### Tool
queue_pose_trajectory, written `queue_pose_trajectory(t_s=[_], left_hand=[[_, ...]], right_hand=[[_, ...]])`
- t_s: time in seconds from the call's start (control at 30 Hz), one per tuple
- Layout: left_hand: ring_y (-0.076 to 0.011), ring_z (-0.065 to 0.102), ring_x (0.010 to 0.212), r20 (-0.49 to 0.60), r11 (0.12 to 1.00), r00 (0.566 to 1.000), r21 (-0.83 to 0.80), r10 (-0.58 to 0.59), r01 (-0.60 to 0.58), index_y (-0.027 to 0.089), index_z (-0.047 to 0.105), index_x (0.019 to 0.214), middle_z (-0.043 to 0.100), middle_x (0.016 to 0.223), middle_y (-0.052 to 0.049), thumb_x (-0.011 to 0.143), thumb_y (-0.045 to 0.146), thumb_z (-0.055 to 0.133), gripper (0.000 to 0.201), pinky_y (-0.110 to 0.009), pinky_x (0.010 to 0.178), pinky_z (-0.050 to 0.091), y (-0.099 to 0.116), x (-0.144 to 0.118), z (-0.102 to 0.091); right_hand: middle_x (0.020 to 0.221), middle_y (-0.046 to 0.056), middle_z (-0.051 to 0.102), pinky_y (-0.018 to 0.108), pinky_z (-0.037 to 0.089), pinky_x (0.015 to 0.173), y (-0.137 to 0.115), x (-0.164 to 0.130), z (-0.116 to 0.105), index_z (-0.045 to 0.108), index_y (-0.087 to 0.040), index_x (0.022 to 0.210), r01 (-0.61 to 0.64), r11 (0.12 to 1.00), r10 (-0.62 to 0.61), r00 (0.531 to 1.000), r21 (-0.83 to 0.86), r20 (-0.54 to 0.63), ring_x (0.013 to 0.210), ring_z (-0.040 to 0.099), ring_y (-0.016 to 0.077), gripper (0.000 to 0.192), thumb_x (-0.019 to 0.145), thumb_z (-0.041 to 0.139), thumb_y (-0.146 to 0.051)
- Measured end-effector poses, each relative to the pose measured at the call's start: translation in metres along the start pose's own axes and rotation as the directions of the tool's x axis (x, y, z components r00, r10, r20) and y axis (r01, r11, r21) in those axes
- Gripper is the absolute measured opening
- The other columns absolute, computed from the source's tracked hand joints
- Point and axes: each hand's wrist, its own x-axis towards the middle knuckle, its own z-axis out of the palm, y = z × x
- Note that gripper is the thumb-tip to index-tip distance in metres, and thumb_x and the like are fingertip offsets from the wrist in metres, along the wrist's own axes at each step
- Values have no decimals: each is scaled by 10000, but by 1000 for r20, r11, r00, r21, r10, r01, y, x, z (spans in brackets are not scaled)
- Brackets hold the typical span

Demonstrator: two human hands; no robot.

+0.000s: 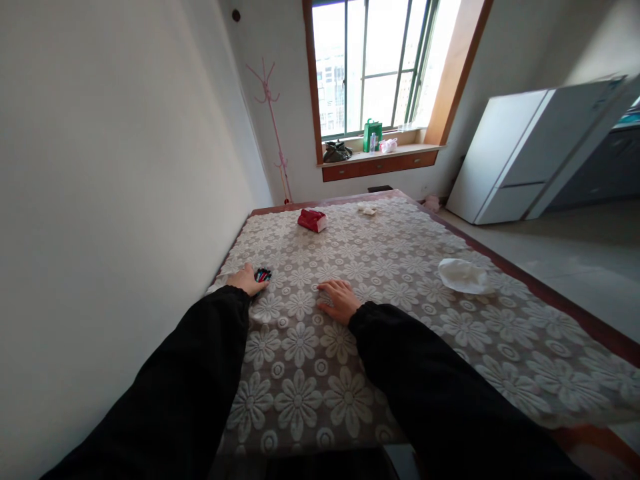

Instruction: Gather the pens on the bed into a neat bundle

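Note:
My left hand (247, 279) is at the left side of the table, beside the wall. Its fingers are closed round a small bundle of pens (263, 275), whose dark, red and bluish ends stick out past the thumb. The rest of the bundle is hidden by the hand. My right hand (341, 300) rests palm down on the flower-patterned tablecloth (300, 343), fingers stretched and a little apart, with nothing in it. Bare cloth lies between the two hands.
Farther back on the table lie a red pouch (312, 220) and a crumpled whitish item (367, 209). A white plastic bag (465, 276) lies to the right. The wall (125, 167) runs close along the left. A white refrigerator (520, 147) stands beyond the right edge.

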Motion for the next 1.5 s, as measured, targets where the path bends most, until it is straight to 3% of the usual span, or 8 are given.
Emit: queue_pose_trajectory(t_s=[0.43, 0.6, 0.73, 0.9, 0.97, 1.07, 1.23, 1.5], left_hand=[[-356, 606, 1103, -144, 997, 987, -3, 75, -76, 189, 668, 880, 655, 1117, -165, 830, 426, 579, 258, -449, 909, 493, 6, -14, 8], [-412, 553, 1142, -213, 981, 973, -145, 93, -126, 138, 657, 820, 633, 1065, -197, 844, 360, 618, 227, -572, 958, 451, 17, -20, -3], [-305, 620, 982, -290, 898, 946, -364, 145, -249, 119, 635, 900, 658, 939, -126, 890, 329, 597, 213, -527, 942, 470, 39, -29, -14], [-148, 651, 708, -285, 600, 896, -668, 340, -440, 175, 554, 1025, 677, 840, -31, 930, 354, 532, 204, -260, 634, 545, 110, -65, -13], [-168, 662, 707, -269, 169, 851, -910, 451, -377, 179, 524, 967, 678, 826, -41, 858, 360, 619, 231, -247, 547, 531, 137, -83, -8], [-176, 666, 713, -228, -101, 812, -973, 537, -207, 190, 503, 921, 684, 813, -32, 779, 373, 699, 304, -259, 539, 542, 161, -103, 3], [-178, 656, 731, -261, -48, 807, -959, 530, -279, 180, 541, 880, 665, 802, -31, 750, 390, 727, 310, -257, 560, 526, 165, -109, 34], [-200, 680, 876, -376, 118, 718, -837, 585, -534, 199, 569, 1080, 716, 991, -63, 857, 408, 636, 313, -313, 727, 533, 160, -116, 52]], right_hand=[[1261, 80, 634, 468, 303, 1106, -1, 2, 2, 618, -224, 1215, -52, 997, 54, 998, 57, -38, 1254, 502, 268, 418, 814, 709, -303], [1260, 49, 626, 383, 418, 1040, 6, 1, -11, 621, -240, 1167, -59, 908, 110, 989, 415, -100, 1190, 565, 196, 307, 865, 639, -292], [1137, 43, 679, 334, 498, 916, 26, -11, -42, 631, -210, 1106, -128, 819, 89, 991, 559, 98, 1013, 633, 159, 241, 897, 588, -322], [1094, 64, 680, 323, 516, 806, 31, -31, -77, 588, -196, 1182, -116, 888, 44, 984, 445, 170, 893, 634, 157, 343, 897, 592, -387], [1144, 70, 669, 320, 511, 809, 26, -35, -82, 534, -210, 1255, -73, 915, 25, 992, 397, 123, 910, 627, 156, 427, 877, 629, -385], [1069, 50, 678, 290, 486, 766, 17, -38, -84, 545, -204, 1224, -15, 961, 2, 999, 276, 47, 827, 607, 136, 408, 857, 663, -337], [708, -41, 604, 237, 393, 650, 8, -43, -79, 642, -181, 1009, -2, 990, 2, 1000, 140, -2, 607, 505, 88, 167, 903, 595, -301], [756, -19, 626, 253, 497, 629, 8, -44, -64, 542, -188, 915, -65, 797, 68, 998, 600, 18, 674, 599, 118, 231, 864, 619, -400]])
